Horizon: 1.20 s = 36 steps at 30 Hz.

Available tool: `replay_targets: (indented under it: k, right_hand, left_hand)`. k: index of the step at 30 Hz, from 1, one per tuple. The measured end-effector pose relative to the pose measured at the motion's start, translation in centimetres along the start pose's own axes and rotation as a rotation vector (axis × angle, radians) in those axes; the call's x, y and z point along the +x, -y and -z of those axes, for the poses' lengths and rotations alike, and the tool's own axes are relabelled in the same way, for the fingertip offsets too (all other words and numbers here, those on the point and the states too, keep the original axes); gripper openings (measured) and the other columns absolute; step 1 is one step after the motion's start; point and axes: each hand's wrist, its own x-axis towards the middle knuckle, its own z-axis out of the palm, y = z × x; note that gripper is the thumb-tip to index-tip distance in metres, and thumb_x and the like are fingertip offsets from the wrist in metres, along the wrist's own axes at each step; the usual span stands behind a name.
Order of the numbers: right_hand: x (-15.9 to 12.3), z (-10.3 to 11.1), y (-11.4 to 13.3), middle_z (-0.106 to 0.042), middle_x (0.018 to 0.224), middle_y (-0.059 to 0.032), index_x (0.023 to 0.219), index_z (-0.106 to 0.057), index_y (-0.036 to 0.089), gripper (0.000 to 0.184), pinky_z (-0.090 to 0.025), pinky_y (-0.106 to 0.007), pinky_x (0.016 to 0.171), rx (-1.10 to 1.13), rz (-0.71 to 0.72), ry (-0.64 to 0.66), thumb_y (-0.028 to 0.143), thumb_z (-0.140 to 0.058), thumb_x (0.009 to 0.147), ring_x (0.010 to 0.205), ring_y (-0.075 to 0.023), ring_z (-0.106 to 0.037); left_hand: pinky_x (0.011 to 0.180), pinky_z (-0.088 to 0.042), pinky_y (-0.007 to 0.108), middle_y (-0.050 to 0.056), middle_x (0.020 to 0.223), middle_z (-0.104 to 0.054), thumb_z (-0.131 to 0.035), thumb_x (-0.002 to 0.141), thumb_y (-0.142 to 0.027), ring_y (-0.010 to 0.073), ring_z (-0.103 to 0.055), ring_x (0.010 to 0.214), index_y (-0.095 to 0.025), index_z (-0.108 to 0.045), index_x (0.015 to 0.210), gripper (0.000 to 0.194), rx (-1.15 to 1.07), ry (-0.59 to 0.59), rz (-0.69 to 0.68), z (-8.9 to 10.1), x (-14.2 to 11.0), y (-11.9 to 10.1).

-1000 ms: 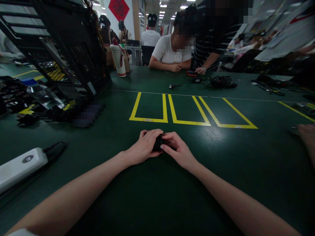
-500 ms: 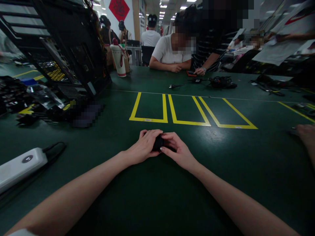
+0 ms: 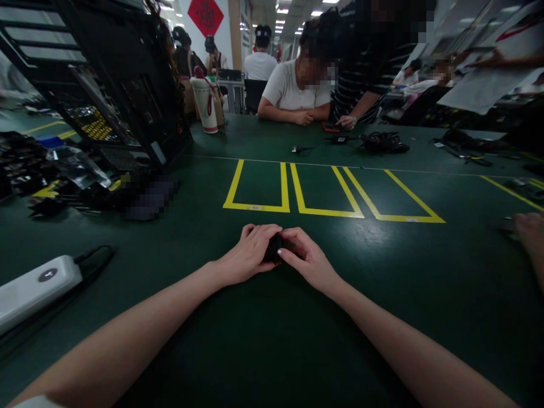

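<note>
A small black object is held between the two bare hands, in front of the near edge of the yellow tape outlines and outside them; whether it is rested on the green table or lifted slightly off it cannot be told. Its left side and top are covered by the left hand, by which it is clasped, while its right edge is pinched by the thumb and fingertips of the right hand. The work is judged to be under way and not finished, since the object has been taken up but has not been let go by either hand. Whether any part of it has been opened, turned or fitted is hidden by the fingers, so nothing more can be counted as done, and how much is left cannot be read. The white case at the left and the black cable bundle beyond the outlines are touched by neither hand
</note>
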Motion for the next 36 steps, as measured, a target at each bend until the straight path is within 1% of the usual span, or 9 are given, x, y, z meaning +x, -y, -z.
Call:
replay_targets:
  k: [3,5,10,15,18,23,28,33,36]
  right_hand:
    - [0.03,-0.04,-0.24,-0.049,0.106,-0.0019,0.099,-0.050,0.025,0.023,-0.049,-0.038,0.088,-0.024,0.075,-0.002,0.018,-0.057,0.079,0.100,-0.0171,-0.054]
    - [-0.01,-0.07,-0.44,-0.048,0.107,-0.0015,0.099,-0.051,0.026,0.024,-0.049,-0.038,0.089,-0.025,0.097,-0.009,0.017,-0.058,0.078,0.101,-0.0171,-0.053]
    - [-0.05,-0.09,-0.61,-0.049,0.108,-0.0013,0.096,-0.052,0.026,0.017,-0.052,-0.037,0.082,0.019,0.046,-0.026,0.021,-0.055,0.081,0.099,-0.0177,-0.055]
    - [0.03,0.02,-0.20,-0.051,0.109,-0.0024,0.106,-0.047,0.026,0.027,-0.049,-0.039,0.087,-0.001,-0.013,-0.008,0.022,-0.055,0.081,0.104,-0.0182,-0.054]
    - [0.00,0.10,-0.07,-0.051,0.109,-0.0023,0.104,-0.049,0.025,0.026,-0.048,-0.040,0.090,-0.013,0.006,0.003,0.021,-0.056,0.080,0.104,-0.0178,-0.053]
    - [-0.14,0.08,-0.34,-0.048,0.108,-0.0014,0.100,-0.050,0.026,0.025,-0.049,-0.038,0.088,0.019,0.067,0.013,0.019,-0.059,0.078,0.101,-0.0169,-0.054]
    - [-0.02,0.02,-0.64,-0.048,0.108,-0.0015,0.095,-0.051,0.026,0.018,-0.053,-0.035,0.079,0.074,0.045,-0.009,0.023,-0.057,0.079,0.097,-0.0168,-0.056]
    - [0.02,0.07,-0.28,-0.052,0.107,-0.0023,0.104,-0.047,0.026,0.027,-0.048,-0.040,0.088,0.042,-0.009,-0.002,0.022,-0.058,0.079,0.104,-0.0183,-0.053]
    - [0.02,0.11,-0.17,-0.052,0.108,-0.0029,0.106,-0.048,0.025,0.028,-0.047,-0.041,0.090,0.013,0.011,0.005,0.021,-0.057,0.079,0.105,-0.0184,-0.052]
  left_hand:
    - [0.101,-0.025,0.047,0.013,0.128,-0.040,-0.058,0.078,-0.023,0.0262,-0.039,0.119,-0.019,-0.021,0.128,0.062,0.010,-0.008,-0.007,-0.14,-0.03,0.10]
    - [0.101,-0.024,0.047,0.014,0.129,-0.039,-0.058,0.078,-0.023,0.0263,-0.038,0.120,-0.019,-0.020,0.128,0.063,0.010,-0.013,-0.008,-0.25,-0.03,0.17]
    - [0.100,-0.026,0.047,0.013,0.127,-0.040,-0.058,0.079,-0.026,0.0261,-0.039,0.119,-0.020,-0.020,0.127,0.061,0.009,-0.024,-0.005,-0.25,0.00,0.12]
    - [0.101,-0.026,0.048,0.014,0.129,-0.039,-0.056,0.081,-0.026,0.0263,-0.038,0.120,-0.019,-0.020,0.128,0.060,0.014,0.001,0.011,0.06,-0.05,-0.15]
    - [0.101,-0.025,0.048,0.014,0.129,-0.039,-0.056,0.081,-0.026,0.0261,-0.038,0.120,-0.019,-0.019,0.128,0.060,0.010,0.003,0.011,0.07,-0.13,-0.15]
    - [0.102,-0.024,0.048,0.014,0.129,-0.038,-0.057,0.080,-0.024,0.0262,-0.037,0.121,-0.019,-0.019,0.128,0.062,-0.001,0.000,0.007,0.01,-0.19,-0.08]
    - [0.101,-0.025,0.048,0.013,0.128,-0.040,-0.056,0.080,-0.026,0.0266,-0.039,0.119,-0.020,-0.020,0.128,0.060,0.004,-0.002,0.011,0.10,-0.09,-0.21]
    - [0.101,-0.025,0.048,0.014,0.128,-0.040,-0.058,0.079,-0.026,0.0268,-0.039,0.119,-0.019,-0.022,0.127,0.060,0.014,-0.004,0.015,0.01,-0.06,-0.21]
    - [0.101,-0.025,0.048,0.014,0.128,-0.040,-0.058,0.079,-0.026,0.0268,-0.039,0.119,-0.018,-0.022,0.127,0.060,0.018,0.001,0.015,-0.02,-0.10,-0.17]
